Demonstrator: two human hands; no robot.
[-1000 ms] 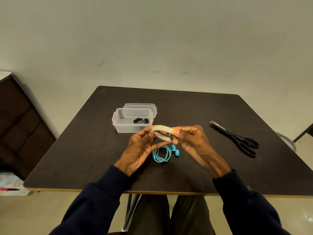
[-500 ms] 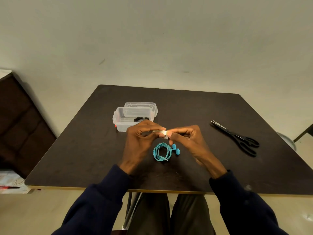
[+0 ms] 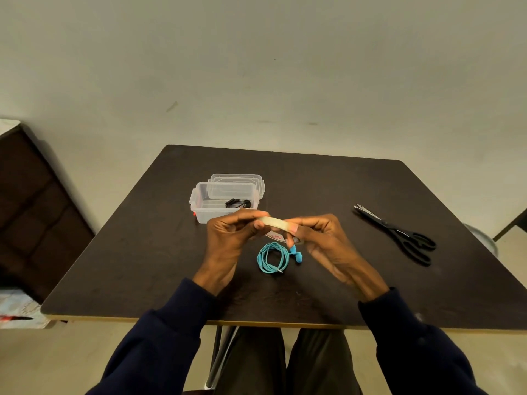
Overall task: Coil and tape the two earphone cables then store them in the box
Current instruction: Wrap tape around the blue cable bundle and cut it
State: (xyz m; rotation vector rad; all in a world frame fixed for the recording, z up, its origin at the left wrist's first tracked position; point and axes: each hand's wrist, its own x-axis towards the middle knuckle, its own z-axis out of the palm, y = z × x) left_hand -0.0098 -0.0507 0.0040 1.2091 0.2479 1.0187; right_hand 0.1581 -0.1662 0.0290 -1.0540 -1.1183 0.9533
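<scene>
Tape roll [image 3: 278, 224] held over the table [image 3: 142, 252] by both hands: left hand [image 3: 228, 240] pinches one end, right hand [image 3: 322, 242] grips the other. Coiled blue earphone cable [image 3: 272, 258] lies beneath. Black earphone cable [image 3: 238, 203] inside the clear box [image 3: 199, 208]. Scissors [image 3: 399, 235] well apart, to the right.

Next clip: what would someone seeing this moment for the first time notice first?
Above the middle of the dark table, the left hand and right hand both pinch a pale tape roll. Just nearer the person, a coiled blue earphone cable lies on the tabletop. Behind the hands stands an open clear box with a black cable inside, and scissors lie far right.
</scene>
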